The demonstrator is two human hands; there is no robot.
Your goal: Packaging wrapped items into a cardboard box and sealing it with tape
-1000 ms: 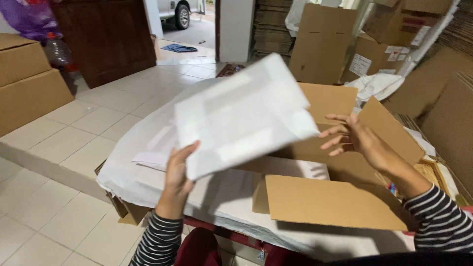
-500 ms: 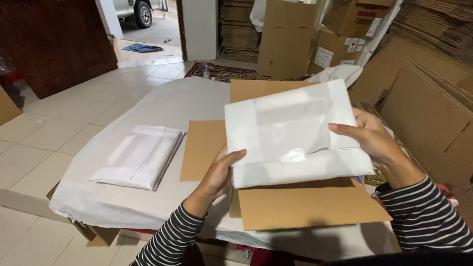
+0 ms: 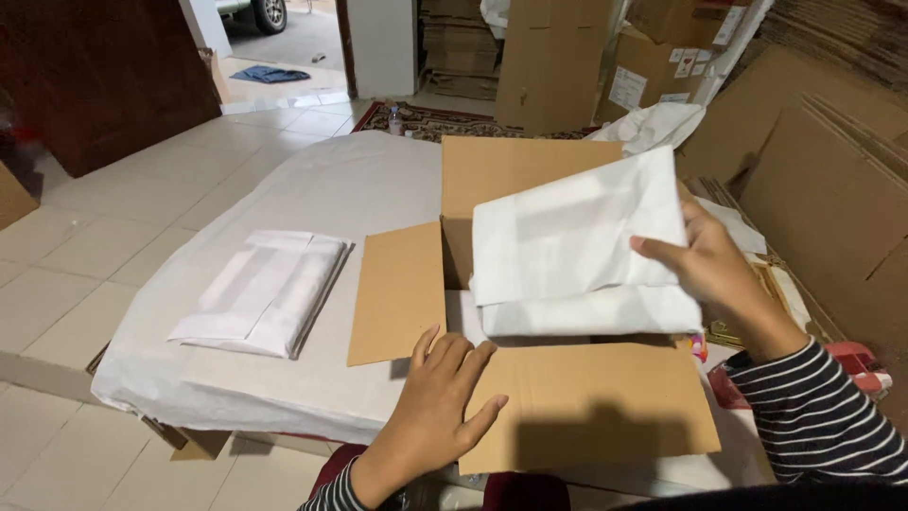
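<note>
The right hand (image 3: 719, 270) pinches a flat white paper-wrapped packet (image 3: 582, 246) with fingers clamped on its 3 o'clock edge, over the open cardboard box (image 3: 530, 180); its long axis runs 9 to 3, tilted. The left hand (image 3: 440, 397), fingers spread, presses the matte brown near flap (image 3: 605, 402)

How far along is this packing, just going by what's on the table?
Done: the cardboard box stands open, flaps spread. In hand: the right hand lowers a white packet into it while the left hand rests on the near flap. Left: a stack of white packets on the covered table, and the flaps unclosed.
</note>
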